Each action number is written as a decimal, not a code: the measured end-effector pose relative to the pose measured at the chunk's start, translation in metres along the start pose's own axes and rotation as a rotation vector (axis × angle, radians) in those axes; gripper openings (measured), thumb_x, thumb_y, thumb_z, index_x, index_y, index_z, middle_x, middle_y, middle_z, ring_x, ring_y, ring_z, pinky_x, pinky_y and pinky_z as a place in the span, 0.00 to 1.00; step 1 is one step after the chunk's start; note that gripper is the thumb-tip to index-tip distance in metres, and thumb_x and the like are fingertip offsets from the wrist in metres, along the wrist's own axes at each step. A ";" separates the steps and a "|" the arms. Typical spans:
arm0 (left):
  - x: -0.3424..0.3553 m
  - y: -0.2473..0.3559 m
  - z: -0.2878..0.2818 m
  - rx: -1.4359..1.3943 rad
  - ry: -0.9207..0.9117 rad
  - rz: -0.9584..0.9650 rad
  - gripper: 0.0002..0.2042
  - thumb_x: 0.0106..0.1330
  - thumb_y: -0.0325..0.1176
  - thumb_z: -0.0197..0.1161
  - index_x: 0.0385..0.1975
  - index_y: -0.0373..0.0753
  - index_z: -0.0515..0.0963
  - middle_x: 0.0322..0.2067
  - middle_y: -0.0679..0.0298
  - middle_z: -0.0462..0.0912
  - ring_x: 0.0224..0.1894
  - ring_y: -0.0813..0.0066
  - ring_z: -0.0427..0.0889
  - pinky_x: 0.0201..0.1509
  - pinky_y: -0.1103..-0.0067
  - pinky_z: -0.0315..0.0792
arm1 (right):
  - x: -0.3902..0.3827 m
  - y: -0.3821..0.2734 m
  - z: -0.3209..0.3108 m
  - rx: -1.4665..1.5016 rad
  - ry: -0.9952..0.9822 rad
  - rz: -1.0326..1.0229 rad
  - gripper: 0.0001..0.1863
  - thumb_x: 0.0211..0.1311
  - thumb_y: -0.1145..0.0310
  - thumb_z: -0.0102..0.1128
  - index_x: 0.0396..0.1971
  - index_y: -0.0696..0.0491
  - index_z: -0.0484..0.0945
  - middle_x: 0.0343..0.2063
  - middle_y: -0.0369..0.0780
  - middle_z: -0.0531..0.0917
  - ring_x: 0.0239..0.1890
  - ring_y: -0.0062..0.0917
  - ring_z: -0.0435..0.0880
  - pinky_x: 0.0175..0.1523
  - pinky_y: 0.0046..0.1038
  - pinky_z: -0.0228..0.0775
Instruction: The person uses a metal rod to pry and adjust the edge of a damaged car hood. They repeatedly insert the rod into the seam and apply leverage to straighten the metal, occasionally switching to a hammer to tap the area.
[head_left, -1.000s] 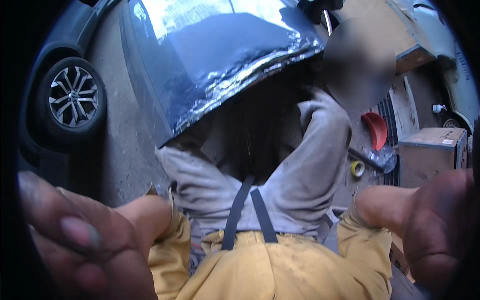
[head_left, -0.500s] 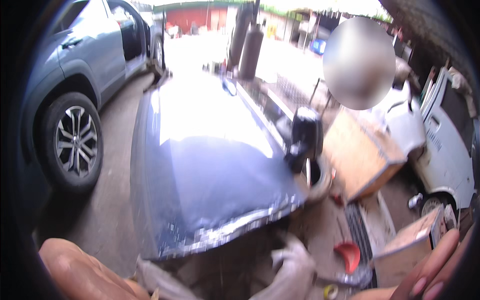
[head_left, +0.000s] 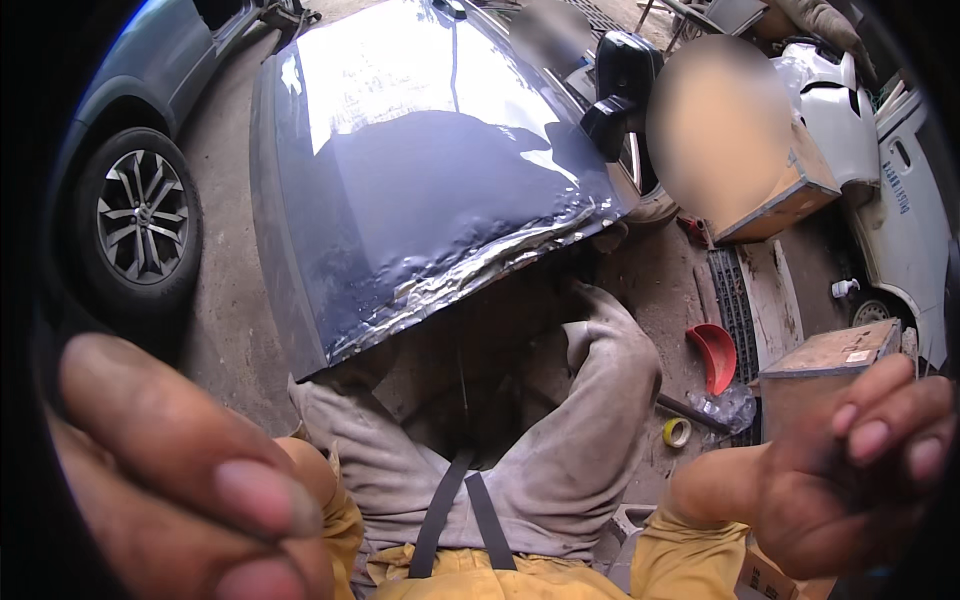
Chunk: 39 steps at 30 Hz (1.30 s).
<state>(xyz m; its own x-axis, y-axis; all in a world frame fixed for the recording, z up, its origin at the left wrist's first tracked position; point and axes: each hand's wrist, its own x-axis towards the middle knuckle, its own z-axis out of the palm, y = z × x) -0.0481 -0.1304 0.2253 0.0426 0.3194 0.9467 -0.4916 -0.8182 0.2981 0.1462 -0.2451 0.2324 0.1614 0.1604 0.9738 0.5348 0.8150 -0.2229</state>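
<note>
My left hand point(head_left: 200, 470) is raised close in the lower left, large in the picture, its fingers loosely bent with nothing seen between them. At the lower right my right hand point(head_left: 850, 480) is also raised, fingers curled but apart from the palm, no object visible. Beyond both hands a dark blue car door point(head_left: 450, 190) lies outer side up in front of my knees. Its near edge is crumpled and scraped to bare metal. A black side mirror point(head_left: 620, 90) sticks up at its right side. Neither hand touches the door.
A car with an alloy wheel point(head_left: 143, 207) stands at left. To the right are a wooden box point(head_left: 790, 200), a smaller box point(head_left: 830, 350), a red curved piece point(head_left: 714, 357), a yellow tape roll point(head_left: 677, 432), clear plastic point(head_left: 728, 408) and a white vehicle point(head_left: 915, 240).
The view has tilted down, bringing my lap and yellow clothing into sight. Both hands have come up larger in the picture, and the right fingers are more curled. The door stays put.
</note>
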 end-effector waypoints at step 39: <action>-0.282 -0.228 0.060 -0.385 0.765 -1.471 0.09 0.71 0.33 0.60 0.47 0.40 0.77 0.41 0.63 0.86 0.40 0.64 0.88 0.37 0.73 0.80 | -0.272 0.084 -0.083 -0.748 0.102 0.927 0.07 0.61 0.80 0.57 0.38 0.62 0.80 0.34 0.45 0.84 0.36 0.34 0.84 0.43 0.30 0.76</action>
<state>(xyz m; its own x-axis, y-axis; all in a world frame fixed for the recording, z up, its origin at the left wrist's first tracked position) 0.1045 -0.0626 -0.1021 0.2791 0.8792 -0.3862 -0.5937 0.4741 0.6502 0.2162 -0.2666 -0.0550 0.7873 0.4440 0.4278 0.5249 -0.1189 -0.8428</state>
